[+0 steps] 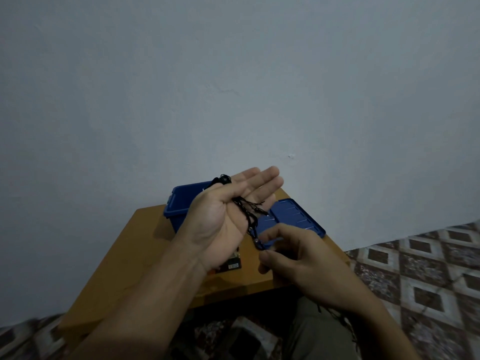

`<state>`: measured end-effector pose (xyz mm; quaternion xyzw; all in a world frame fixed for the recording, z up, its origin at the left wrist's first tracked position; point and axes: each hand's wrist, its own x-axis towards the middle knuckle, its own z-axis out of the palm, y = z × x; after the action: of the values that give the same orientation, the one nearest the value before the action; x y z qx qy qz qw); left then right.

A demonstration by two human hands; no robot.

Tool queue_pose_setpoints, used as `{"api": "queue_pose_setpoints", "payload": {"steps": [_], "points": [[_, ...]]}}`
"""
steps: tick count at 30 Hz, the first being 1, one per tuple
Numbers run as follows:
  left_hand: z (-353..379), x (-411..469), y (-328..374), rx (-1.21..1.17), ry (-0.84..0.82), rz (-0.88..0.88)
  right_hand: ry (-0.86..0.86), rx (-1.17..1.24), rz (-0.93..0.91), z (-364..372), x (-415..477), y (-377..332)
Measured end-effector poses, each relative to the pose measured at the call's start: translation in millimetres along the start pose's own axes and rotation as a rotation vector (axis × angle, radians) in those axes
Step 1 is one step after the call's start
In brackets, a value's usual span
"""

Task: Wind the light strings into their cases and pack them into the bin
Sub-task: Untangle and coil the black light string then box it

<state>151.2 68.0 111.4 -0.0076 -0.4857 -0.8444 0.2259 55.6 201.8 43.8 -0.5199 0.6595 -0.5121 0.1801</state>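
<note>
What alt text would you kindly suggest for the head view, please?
A left hand, palm up with fingers straight, carries a looped black light string while the right hand pinches it below. Behind, a blue bin and lid sit on a wooden table.

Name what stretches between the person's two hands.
In the head view, a light string runs from the left hand down to the right hand, which pinches it.

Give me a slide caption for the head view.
Black light string wraps the open left hand while the right hand pinches its strand near a blue bin.

Dim, bluish, soft-blurred, wide-angle warped edges
</note>
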Motion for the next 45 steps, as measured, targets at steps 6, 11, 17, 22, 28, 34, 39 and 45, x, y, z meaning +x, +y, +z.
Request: {"api": "queue_pose_setpoints", "payload": {"steps": [6,11,17,22,28,34,39,45], "points": [[-3.0,0.5,-5.8,0.057,0.089,0.043,-0.079,-0.015,-0.010,-1.8,-3.1,-5.0],[-5.4,0.9,-7.0,0.092,0.126,0.067,-0.035,-0.026,-0.002,-4.1,-4.1,-4.3],[-9.6,2.3,-6.1,0.093,0.153,0.063,-0.038,-0.115,0.054,-10.7,-4.9,-1.1],[-9.6,1.3,-8.7,0.162,0.165,0.020,0.055,-0.021,-0.015,-15.5,-7.2,-2.8],[-6.9,-3.6,-11.1,0.333,0.155,-0.115,0.159,0.207,-0.098,-18.5,-8.9,-5.7],[-7.5,-5.0,-13.4,0.542,0.133,-0.209,0.160,0.330,-0.220,-22.3,-9.9,-6.7],[-4.3,-11.3,-12.8,0.701,0.062,-0.334,0.207,0.286,-0.305,-16.4,-7.3,-8.6],[-5.1,-15.8,-10.8,0.733,-0.163,-0.476,0.317,0.250,-0.372,-6.4,-3.2,-10.6]]}}
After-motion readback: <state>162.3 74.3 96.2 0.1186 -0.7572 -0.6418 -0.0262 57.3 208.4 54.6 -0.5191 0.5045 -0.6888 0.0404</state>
